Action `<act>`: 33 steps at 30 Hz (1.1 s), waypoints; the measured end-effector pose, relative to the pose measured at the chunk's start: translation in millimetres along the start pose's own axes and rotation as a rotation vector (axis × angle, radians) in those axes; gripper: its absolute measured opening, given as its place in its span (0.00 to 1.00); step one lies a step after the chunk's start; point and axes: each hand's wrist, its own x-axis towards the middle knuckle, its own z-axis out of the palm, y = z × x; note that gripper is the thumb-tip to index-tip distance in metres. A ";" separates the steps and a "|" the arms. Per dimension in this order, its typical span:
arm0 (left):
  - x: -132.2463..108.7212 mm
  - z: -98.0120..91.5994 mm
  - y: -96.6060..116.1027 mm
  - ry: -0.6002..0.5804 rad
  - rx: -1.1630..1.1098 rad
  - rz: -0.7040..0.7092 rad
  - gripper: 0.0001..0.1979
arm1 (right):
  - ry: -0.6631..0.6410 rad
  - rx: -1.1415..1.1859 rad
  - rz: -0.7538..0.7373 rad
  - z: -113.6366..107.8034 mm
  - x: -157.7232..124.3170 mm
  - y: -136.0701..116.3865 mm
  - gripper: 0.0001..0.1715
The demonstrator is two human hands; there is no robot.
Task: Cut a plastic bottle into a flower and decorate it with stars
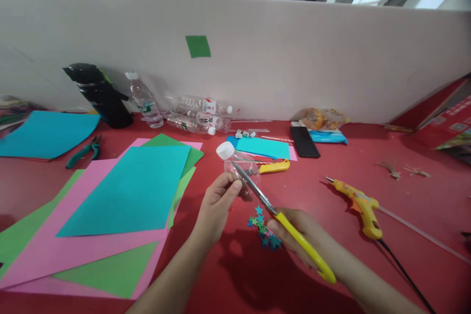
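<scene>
A clear plastic bottle top (250, 166) with a white cap (225, 150) is pinched in my left hand (220, 198), its thumb and fingers closed on the lower edge. My right hand (294, 233) grips yellow-handled scissors (307, 248). Their blades point up and left and lie across the bottle piece near my left fingertips; whether they are cutting into the plastic I cannot tell. Below the hands, a small heap of blue, green and pink paper stars (263, 228) lies on the red table (206, 274). Behind the bottle piece rests a yellow utility knife (275, 167).
Stacked coloured paper (128, 196) covers the left side, with teal pliers (84, 152) beyond it. Along the white partition (275, 59) stand a black flask (99, 95) and several plastic bottles (200, 113). A phone (304, 142) lies behind. At right is a corded yellow glue gun (360, 203).
</scene>
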 end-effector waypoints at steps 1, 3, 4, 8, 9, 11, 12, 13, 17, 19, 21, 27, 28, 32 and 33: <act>0.1 0.0 0.0 0.002 0.002 -0.003 0.09 | -0.007 0.001 0.007 -0.1 -0.2 -0.3 0.32; 0.6 0.0 0.0 0.004 0.005 -0.007 0.09 | -0.021 0.004 0.024 -0.3 -0.6 -0.9 0.33; 0.7 0.0 0.0 0.004 0.005 -0.007 0.09 | -0.022 0.005 0.029 -0.4 -0.8 -1.1 0.33; 0.6 -0.1 -0.3 -0.002 0.005 -0.009 0.09 | -0.008 -0.008 0.033 -0.3 -0.8 -0.8 0.33; 0.5 -0.3 -0.3 -0.003 0.006 -0.010 0.09 | -0.004 -0.013 0.032 0.0 -0.5 -0.2 0.33; 0.5 -0.9 0.4 -0.005 0.008 -0.016 0.09 | 0.006 -0.014 0.026 0.9 0.4 1.7 0.33; 0.7 -1.3 1.1 -0.007 0.013 -0.020 0.09 | 0.015 -0.009 0.019 1.4 1.2 3.1 0.33; 1.0 -1.7 2.1 -0.011 0.023 -0.024 0.08 | 0.024 0.005 0.017 1.8 2.2 4.7 0.33; 2.3 -1.7 6.1 -0.075 0.093 -0.045 0.02 | 0.011 0.140 0.107 1.4 6.2 10.2 0.33; 2.4 0.0 7.4 -0.090 0.078 -0.044 0.01 | -0.026 0.187 0.163 -0.3 6.7 10.2 0.33; 2.7 2.3 9.0 -0.077 0.026 -0.030 0.02 | -0.049 0.182 0.148 -2.6 5.4 8.1 0.32; 8.8 -2.0 16.8 0.149 -0.212 0.027 0.07 | -0.111 0.078 0.013 -6.9 -1.8 2.5 0.29; 10.3 -4.9 17.3 0.194 -0.241 0.037 0.08 | -0.116 0.061 0.011 -6.8 -2.3 3.0 0.28; 13.5 -14.9 15.2 0.261 -0.281 0.049 0.09 | -0.095 0.006 0.013 -4.9 -1.6 6.3 0.28; 13.5 -15.9 14.2 0.259 -0.280 0.053 0.09 | -0.091 0.001 0.009 -4.3 -1.3 6.7 0.28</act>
